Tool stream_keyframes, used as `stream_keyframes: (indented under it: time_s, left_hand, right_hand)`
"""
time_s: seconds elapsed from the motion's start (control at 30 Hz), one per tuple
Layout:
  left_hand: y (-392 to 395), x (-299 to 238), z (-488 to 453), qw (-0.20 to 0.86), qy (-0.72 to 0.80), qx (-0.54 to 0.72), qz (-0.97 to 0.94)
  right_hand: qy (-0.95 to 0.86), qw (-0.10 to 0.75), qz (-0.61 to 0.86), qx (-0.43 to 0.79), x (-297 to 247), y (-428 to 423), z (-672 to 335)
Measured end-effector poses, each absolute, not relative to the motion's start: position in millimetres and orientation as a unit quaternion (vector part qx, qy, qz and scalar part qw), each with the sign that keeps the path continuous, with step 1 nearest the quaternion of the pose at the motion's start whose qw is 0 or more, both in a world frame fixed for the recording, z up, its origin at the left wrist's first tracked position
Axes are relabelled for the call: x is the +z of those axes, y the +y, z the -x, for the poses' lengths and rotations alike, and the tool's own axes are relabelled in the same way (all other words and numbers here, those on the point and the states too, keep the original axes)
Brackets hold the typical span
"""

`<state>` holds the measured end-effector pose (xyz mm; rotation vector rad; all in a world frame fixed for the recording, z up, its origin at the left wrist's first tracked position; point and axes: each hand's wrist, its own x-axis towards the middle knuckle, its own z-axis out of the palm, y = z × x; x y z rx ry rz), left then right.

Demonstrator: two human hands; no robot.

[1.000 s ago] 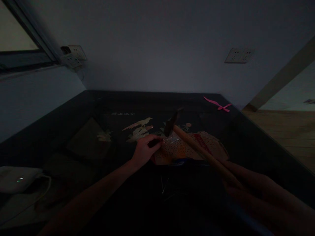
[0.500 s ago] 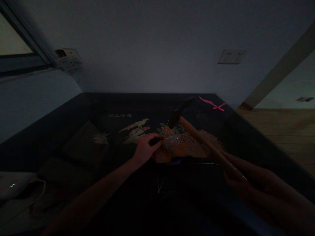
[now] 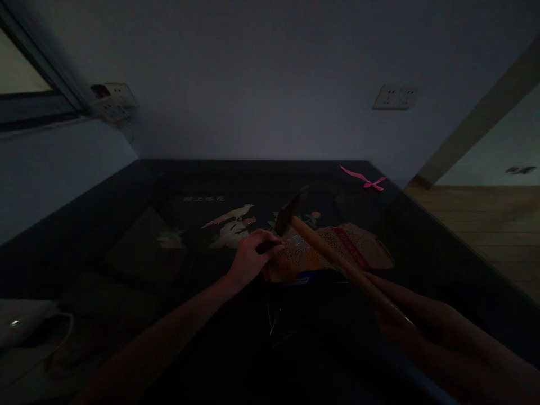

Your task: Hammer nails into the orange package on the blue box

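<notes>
In my right hand [image 3: 415, 320] is the wooden handle of a hammer [image 3: 333, 256], fingers wrapped around it. The hammer's dark metal head is tilted just above and beside the fingertips of my left hand [image 3: 251, 256]. That hand is pinched at the left end of a flat, tan-orange piece with dark dots [image 3: 301, 253], shaped like an insole. Whatever is between the fingertips is too dark and small to make out. A red band crosses the piece's right part. Several thin, shiny nail-like pins [image 3: 275, 323] lie on the dark table nearer me.
The dark glossy tabletop [image 3: 253, 175] bears a bird-and-flower picture and meets the wall behind. A pink ribbon [image 3: 367, 183] lies at the back right. A white object with a cord [image 3: 23, 320] is at the lower left. Wall sockets [image 3: 395, 97] are above.
The hammer head has come down and to the left, closer to my left fingertips. More of the dotted piece and its red band now shows. My left hand stays almost in place.
</notes>
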<state>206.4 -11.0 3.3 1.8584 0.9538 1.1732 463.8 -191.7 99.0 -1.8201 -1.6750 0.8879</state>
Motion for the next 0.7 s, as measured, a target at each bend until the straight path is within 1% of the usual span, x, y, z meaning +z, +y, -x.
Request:
stream_keyframes:
  time_s: [0.13, 0.33, 0.53, 0.7]
  left_hand:
    - [-10.6, 1.7, -206.4, 0.348, 0.374, 0.450, -0.732]
    - [-10.8, 0.6, -207.0, 0.366, 0.365, 0.449, -0.729]
    - [-11.8, 1.4, -205.8, 0.336, 0.383, 0.444, -0.738]
    - [-11.8, -1.6, -206.1, 0.352, 0.371, 0.449, -0.732]
  right_hand:
    - [-0.616, 0.216, 0.653, 0.383, 93.3, -190.4, -468.3]
    - [-0.589, 0.249, 0.670, 0.378, 87.6, -195.4, -469.9]
    - [-0.604, 0.219, 0.646, 0.412, 90.2, -190.2, -468.0]
    - [-0.566, 0.276, 0.663, 0.405, 94.0, -191.1, -462.4]
